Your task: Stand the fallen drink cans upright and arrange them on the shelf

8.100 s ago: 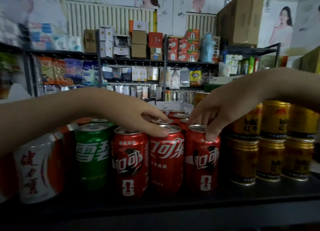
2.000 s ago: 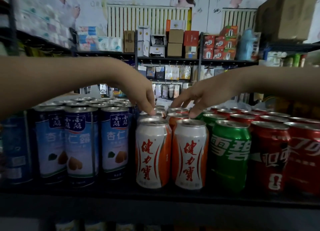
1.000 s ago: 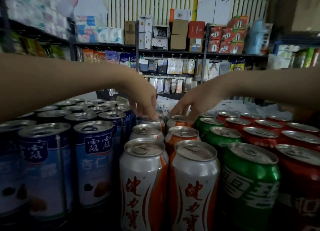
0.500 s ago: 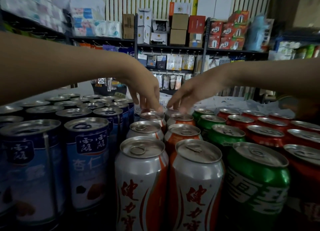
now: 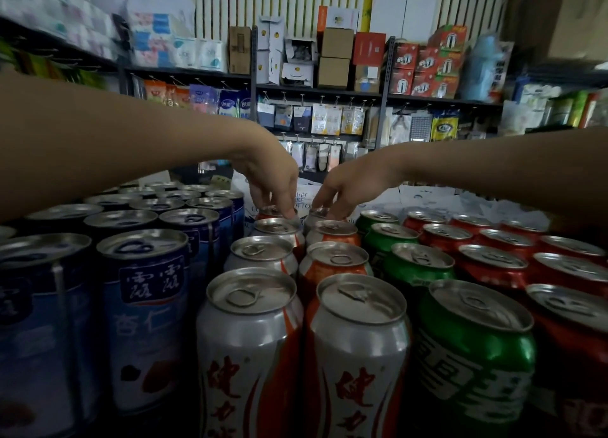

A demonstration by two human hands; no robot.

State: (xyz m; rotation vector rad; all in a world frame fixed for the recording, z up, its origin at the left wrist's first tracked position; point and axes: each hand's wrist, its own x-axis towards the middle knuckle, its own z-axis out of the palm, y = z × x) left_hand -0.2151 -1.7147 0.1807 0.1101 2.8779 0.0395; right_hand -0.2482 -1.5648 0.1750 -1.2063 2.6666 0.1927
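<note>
Both hands are reached to the far end of the two middle rows of white-and-orange aluminium drink cans [image 5: 250, 349], just above the centre of the frame. The left hand [image 5: 273, 181] is lowered with its fingers curled over the rim of the rearmost can of the left row [image 5: 272, 211]; the right hand [image 5: 345, 187] is spread over the rearmost can of the right row [image 5: 319, 212]. Whether either can is actually pinched or only touched from above cannot be told.

The rows are packed tightly, with tall blue-labelled cans [image 5: 144, 312] to the left of frame and green cans [image 5: 473, 355] and red cans [image 5: 493, 266] to the right. A grip taken only at the rim would probably be weak, so a rear can could slip, tip backward off the shelf edge, or be knocked into its neighbours. The forearms, held low over the tops, could also brush standing cans.

Compared with half a second before, the fingertips have been brought down from just above the lids onto the rear cans, and the view has been shifted slightly.
</note>
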